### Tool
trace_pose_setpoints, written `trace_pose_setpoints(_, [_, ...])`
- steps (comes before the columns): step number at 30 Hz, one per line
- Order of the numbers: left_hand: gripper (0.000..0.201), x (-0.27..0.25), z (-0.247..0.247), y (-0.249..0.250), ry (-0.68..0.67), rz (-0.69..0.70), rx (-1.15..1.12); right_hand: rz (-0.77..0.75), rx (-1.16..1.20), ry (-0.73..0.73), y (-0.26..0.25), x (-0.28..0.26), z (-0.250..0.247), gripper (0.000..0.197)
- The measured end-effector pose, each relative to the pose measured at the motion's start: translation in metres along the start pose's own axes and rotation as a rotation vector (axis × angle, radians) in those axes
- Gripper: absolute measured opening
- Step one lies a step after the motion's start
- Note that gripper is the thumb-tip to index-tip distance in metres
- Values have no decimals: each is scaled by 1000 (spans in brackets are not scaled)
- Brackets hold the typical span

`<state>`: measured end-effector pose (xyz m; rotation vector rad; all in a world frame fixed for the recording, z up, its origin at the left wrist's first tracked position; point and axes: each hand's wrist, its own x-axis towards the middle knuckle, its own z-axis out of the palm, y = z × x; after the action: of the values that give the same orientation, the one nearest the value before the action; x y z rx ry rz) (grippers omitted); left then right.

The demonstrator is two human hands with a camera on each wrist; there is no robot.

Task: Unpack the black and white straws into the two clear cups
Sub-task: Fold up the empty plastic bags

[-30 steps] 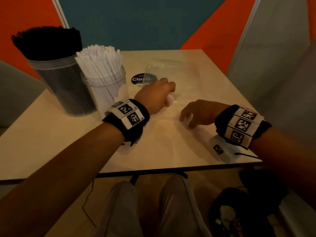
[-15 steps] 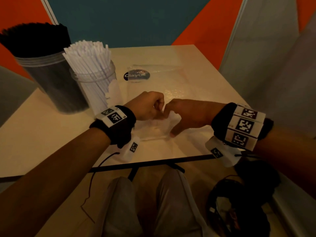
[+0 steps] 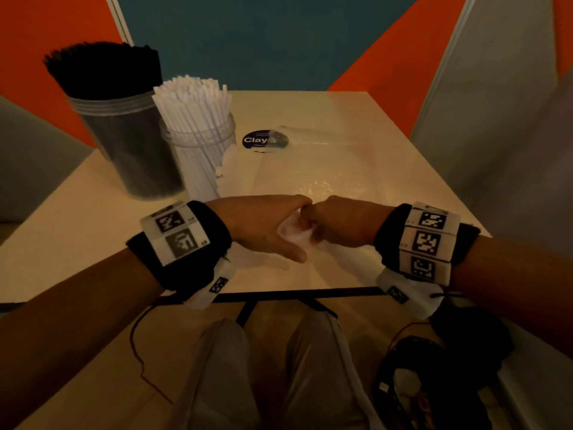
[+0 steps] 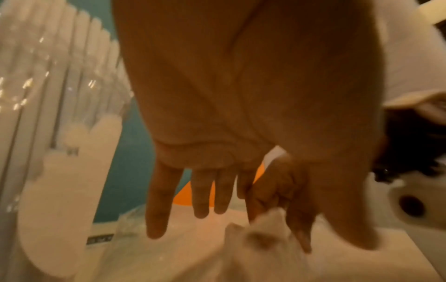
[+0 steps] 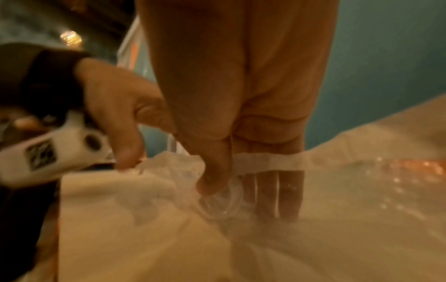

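Black straws [image 3: 102, 69] fill the tall clear cup [image 3: 133, 156] at the table's far left. Beside it, white straws [image 3: 195, 107] stand in the smaller clear cup [image 3: 201, 150]. A clear plastic bag [image 3: 313, 178] with a dark round label [image 3: 264, 139] lies flat on the table. Both hands meet at its near end. My left hand [image 3: 296, 235] pinches the bunched plastic [image 4: 260, 229] between thumb and forefinger. My right hand [image 3: 313, 220] pinches the bag's edge [image 5: 270, 162], thumb in front and fingers [image 5: 277, 192] showing through the film.
The table's near edge [image 3: 294, 294] runs just below my wrists, with my knees [image 3: 263, 367] under it. A black bag [image 3: 434, 383] lies on the floor at the right. Orange, teal and grey panels close in the table's far sides.
My hands, apart on the bag a second ago, have come together at its near end and now grip the bunched plastic. The cups have not moved.
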<state>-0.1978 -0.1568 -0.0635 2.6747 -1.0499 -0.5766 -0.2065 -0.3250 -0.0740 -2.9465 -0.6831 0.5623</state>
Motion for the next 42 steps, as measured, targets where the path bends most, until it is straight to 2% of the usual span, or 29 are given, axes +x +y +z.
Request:
trace_pose_setpoints(2, [68, -4, 5, -3, 72, -9, 130, 24, 57, -2, 4, 1, -5, 27])
trace_pose_setpoints(4, [52, -1, 8, -6, 82, -50, 194, 40, 150, -24, 10, -1, -9, 18])
trace_pose_setpoints(8, [18, 11, 9, -9, 51, -14, 57, 68, 435, -89, 16, -9, -9, 16])
trace_pose_setpoints(10, [14, 18, 7, -12, 4, -8, 18, 98, 517, -92, 17, -11, -5, 17])
trace_pose_setpoints(11, [15, 21, 6, -15, -11, -14, 13, 107, 448, -37, 18, -11, -4, 19])
trace_pose_setpoints(13, [16, 27, 2, -18, -22, -28, 16, 95, 255, 177, 17, -12, 1, 38])
trace_pose_setpoints(15, [16, 32, -2, -20, -38, -45, 4, 1, 114, 401, 11, -21, 4, 47])
trace_pose_setpoints(16, [14, 35, -3, -22, -49, -51, -14, -57, 22, 440, 6, -25, 5, 46])
trace_pose_setpoints(19, [13, 39, -5, -28, -66, -49, -62, -69, -167, 271, -2, -33, 9, 62])
trace_pose_setpoints(21, [14, 40, -7, -28, -87, -57, -59, -51, -208, 241, -3, -30, 14, 61])
trace_pose_setpoints(23, [25, 39, -11, -25, -63, -89, 12, -56, -137, 249, 0, -25, 16, 47])
trace_pose_setpoints(24, [32, 36, -12, -22, -11, -87, 53, -51, -68, 239, 1, -22, 16, 40])
trace_pose_setpoints(26, [41, 28, -13, -15, 146, 1, 129, -21, 60, 202, 6, -17, 13, 32])
trace_pose_setpoints(28, [46, 17, -10, -6, 248, 130, 309, -1, 121, 162, 11, -13, 9, 28])
trace_pose_setpoints(29, [50, 13, -7, -2, 244, 167, 423, 5, 141, 138, 14, -13, 7, 28])
trace_pose_setpoints(31, [56, 10, 1, 2, 178, 153, 550, 18, 194, 79, 19, -12, 3, 29])
trace_pose_setpoints(34, [37, 15, 10, -7, 157, 81, 372, 40, 262, 44, 22, -12, 1, 28])
trace_pose_setpoints(36, [27, 18, 14, -15, 149, 22, 238, 42, 206, 92, 20, -11, 4, 26])
trace_pose_setpoints(40, [18, 20, 14, -25, 122, -18, 47, -31, 119, 163, 14, -14, 12, 62])
trace_pose_setpoints(42, [17, 21, 12, -27, 104, -21, 12, -41, -10, 186, 12, -16, 14, 67])
